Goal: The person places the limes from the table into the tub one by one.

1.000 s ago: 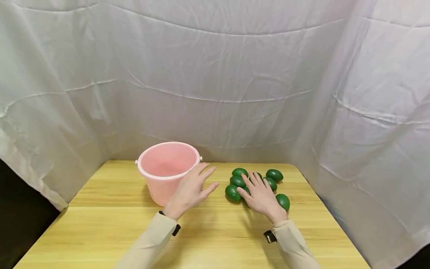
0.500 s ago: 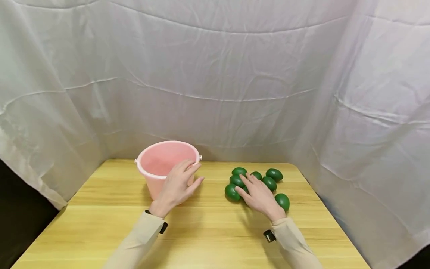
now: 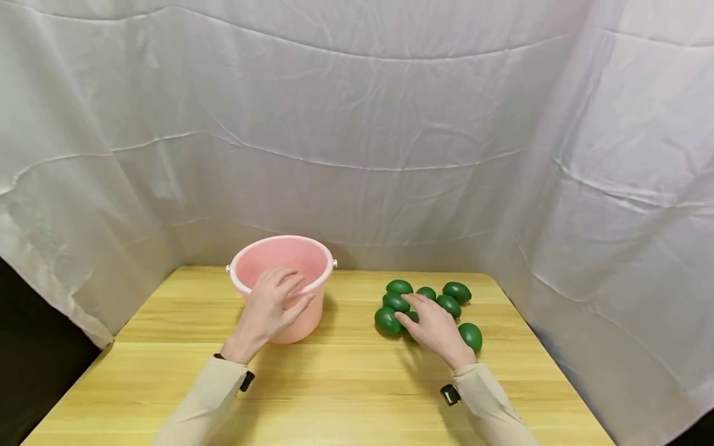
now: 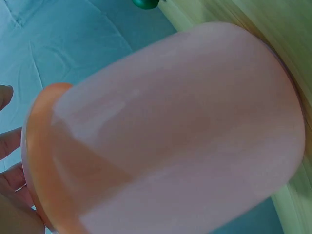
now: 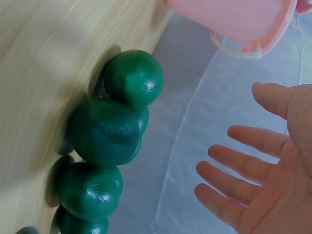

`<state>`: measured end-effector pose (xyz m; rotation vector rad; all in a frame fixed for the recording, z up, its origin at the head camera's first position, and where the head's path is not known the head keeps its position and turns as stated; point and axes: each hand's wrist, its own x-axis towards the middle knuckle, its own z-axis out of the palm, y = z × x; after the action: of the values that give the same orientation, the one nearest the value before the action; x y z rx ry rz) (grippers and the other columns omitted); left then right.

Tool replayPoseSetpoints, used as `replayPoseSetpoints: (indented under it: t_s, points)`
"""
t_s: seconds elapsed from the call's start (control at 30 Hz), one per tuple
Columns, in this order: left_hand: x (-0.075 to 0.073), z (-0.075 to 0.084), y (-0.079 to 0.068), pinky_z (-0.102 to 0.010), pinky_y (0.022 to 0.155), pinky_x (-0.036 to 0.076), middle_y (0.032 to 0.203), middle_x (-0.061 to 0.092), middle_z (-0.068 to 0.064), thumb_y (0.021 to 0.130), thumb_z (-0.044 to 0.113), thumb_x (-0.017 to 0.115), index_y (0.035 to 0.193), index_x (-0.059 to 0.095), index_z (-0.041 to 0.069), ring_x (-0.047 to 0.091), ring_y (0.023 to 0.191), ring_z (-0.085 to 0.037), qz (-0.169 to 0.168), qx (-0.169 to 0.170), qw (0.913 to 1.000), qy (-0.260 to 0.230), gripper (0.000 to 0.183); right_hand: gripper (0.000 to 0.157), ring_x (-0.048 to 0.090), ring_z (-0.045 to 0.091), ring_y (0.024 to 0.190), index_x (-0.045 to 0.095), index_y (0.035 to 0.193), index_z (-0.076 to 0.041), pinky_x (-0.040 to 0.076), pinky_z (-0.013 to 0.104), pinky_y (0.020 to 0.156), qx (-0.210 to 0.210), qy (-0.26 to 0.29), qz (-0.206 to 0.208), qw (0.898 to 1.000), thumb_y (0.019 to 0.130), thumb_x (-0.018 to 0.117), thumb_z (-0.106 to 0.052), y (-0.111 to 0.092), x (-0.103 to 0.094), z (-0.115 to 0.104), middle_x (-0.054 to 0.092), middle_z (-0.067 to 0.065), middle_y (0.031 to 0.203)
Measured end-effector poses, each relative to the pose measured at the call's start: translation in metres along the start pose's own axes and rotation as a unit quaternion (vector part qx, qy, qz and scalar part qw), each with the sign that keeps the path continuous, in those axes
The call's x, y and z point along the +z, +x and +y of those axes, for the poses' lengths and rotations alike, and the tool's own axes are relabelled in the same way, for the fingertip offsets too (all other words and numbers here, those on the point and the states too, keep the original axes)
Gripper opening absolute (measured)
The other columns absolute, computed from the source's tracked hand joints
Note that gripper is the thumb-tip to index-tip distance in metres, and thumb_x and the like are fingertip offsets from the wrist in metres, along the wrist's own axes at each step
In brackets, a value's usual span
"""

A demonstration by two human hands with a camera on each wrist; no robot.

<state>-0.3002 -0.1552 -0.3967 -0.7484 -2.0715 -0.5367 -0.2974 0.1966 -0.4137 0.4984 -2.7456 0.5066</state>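
Observation:
A pink bucket [image 3: 305, 319] stands upright at the left of the table, its mouth facing up. My left hand [image 3: 262, 313] is at its near rim, with fingers loosely bent and spread. In the left wrist view, the fingertips [image 4: 9, 142] show just past the rim of the bucket [image 4: 185, 122]. Over on the right lies a cluster of smooth dark green avocado-like fruits [image 3: 387, 321]. My right hand [image 3: 434, 328] hovers close over them, holding none. The right wrist view shows its palm and spread fingers [image 5: 243, 163] apart from the green fruits [image 5: 105, 131].
Both things stand on a light wooden table [image 3: 346, 390]. A pale cloth curtain [image 3: 357, 124] hangs behind and at the sides. One green fruit [image 3: 471, 336] lies right beside my right wrist. White knobs [image 3: 334, 264] stick out from the bucket's sides.
My left hand has moved left across the front of the bucket to its near rim. The right hand stays over the green fruits, its fingers now a little more bent.

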Motion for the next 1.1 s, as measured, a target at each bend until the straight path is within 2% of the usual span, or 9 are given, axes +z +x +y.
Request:
replayPoseSetpoints:
  t_s: [0.13, 0.3, 0.47, 0.6, 0.73, 0.87, 0.97, 1.1]
  points:
    - [-0.005, -0.009, -0.003, -0.045, 0.099, 0.04, 0.109, 0.067, -0.012, 0.079, 0.037, 0.079, 0.111, 0.071, 0.008, 0.059, 0.107, -0.031, -0.002, -0.004, 1.0, -0.008, 0.044, 0.051, 0.06, 0.031, 0.119, 0.06, 0.133, -0.012, 0.049, 0.05, 0.095, -0.002, 0.002, 0.012, 1.0, 0.094, 0.061, -0.046, 0.0, 0.003, 0.003, 0.063, 0.01, 0.132]
    - [-0.014, -0.026, -0.011, -0.049, 0.099, 0.038, 0.108, 0.066, -0.013, 0.077, 0.043, 0.08, 0.11, 0.071, 0.005, 0.058, 0.106, -0.033, 0.011, -0.001, 0.9997, -0.021, 0.052, 0.043, 0.065, 0.028, 0.111, 0.065, 0.126, -0.013, 0.052, 0.047, 0.09, 0.001, 0.002, 0.012, 1.0, 0.092, 0.066, -0.04, -0.003, 0.004, 0.011, 0.067, 0.007, 0.124]
    - [-0.023, -0.045, -0.018, -0.054, 0.099, 0.036, 0.108, 0.065, -0.016, 0.075, 0.043, 0.081, 0.109, 0.07, 0.003, 0.056, 0.106, -0.035, 0.014, -0.008, 0.9997, -0.016, 0.054, 0.042, 0.064, 0.028, 0.11, 0.065, 0.126, -0.01, 0.053, 0.047, 0.088, 0.0, 0.002, -0.003, 1.0, 0.092, 0.069, -0.035, -0.003, 0.003, 0.023, 0.067, 0.008, 0.124]
    - [-0.029, -0.059, -0.023, -0.055, 0.098, 0.035, 0.109, 0.064, -0.017, 0.073, 0.04, 0.082, 0.11, 0.069, 0.004, 0.055, 0.106, -0.035, 0.01, -0.02, 0.9997, -0.012, 0.053, 0.04, 0.064, 0.031, 0.111, 0.066, 0.123, -0.008, 0.051, 0.049, 0.091, 0.001, 0.0, 0.001, 1.0, 0.09, 0.071, -0.029, -0.003, -0.002, 0.033, 0.067, 0.011, 0.122]
    - [-0.033, -0.068, -0.027, -0.06, 0.105, 0.031, 0.111, 0.063, -0.019, 0.07, 0.038, 0.084, 0.109, 0.069, 0.003, 0.054, 0.109, -0.037, 0.002, -0.035, 0.9992, -0.017, 0.054, 0.04, 0.063, 0.035, 0.111, 0.066, 0.121, -0.004, 0.049, 0.053, 0.092, 0.011, -0.005, 0.004, 1.0, 0.088, 0.073, -0.026, -0.004, -0.006, 0.047, 0.067, 0.015, 0.12]
    - [-0.036, -0.072, -0.031, -0.06, 0.114, 0.025, 0.114, 0.062, -0.02, 0.068, 0.036, 0.087, 0.103, 0.067, 0.003, 0.053, 0.114, -0.038, -0.013, -0.058, 0.9978, -0.029, 0.052, 0.041, 0.061, 0.039, 0.113, 0.065, 0.122, -0.002, 0.048, 0.055, 0.092, 0.034, -0.004, -0.011, 0.999, 0.088, 0.073, -0.023, -0.008, -0.009, 0.063, 0.065, 0.018, 0.123]
    - [-0.036, -0.073, -0.033, -0.054, 0.107, 0.036, 0.117, 0.06, -0.019, 0.067, 0.035, 0.089, 0.097, 0.064, 0.005, 0.052, 0.113, -0.034, -0.023, -0.074, 0.9964, -0.034, 0.049, 0.043, 0.06, 0.042, 0.113, 0.063, 0.124, 0.001, 0.047, 0.057, 0.092, 0.049, 0.004, -0.024, 0.999, 0.088, 0.072, -0.021, -0.011, -0.011, 0.074, 0.063, 0.022, 0.124]
    - [-0.037, -0.075, -0.033, -0.042, 0.086, 0.044, 0.116, 0.059, -0.015, 0.066, 0.036, 0.09, 0.092, 0.058, 0.009, 0.05, 0.102, -0.024, -0.032, -0.091, 0.995, -0.028, 0.049, 0.043, 0.06, 0.045, 0.112, 0.062, 0.125, 0.002, 0.048, 0.058, 0.09, 0.073, 0.007, -0.032, 0.997, 0.088, 0.071, -0.018, -0.016, -0.014, 0.085, 0.063, 0.025, 0.125]
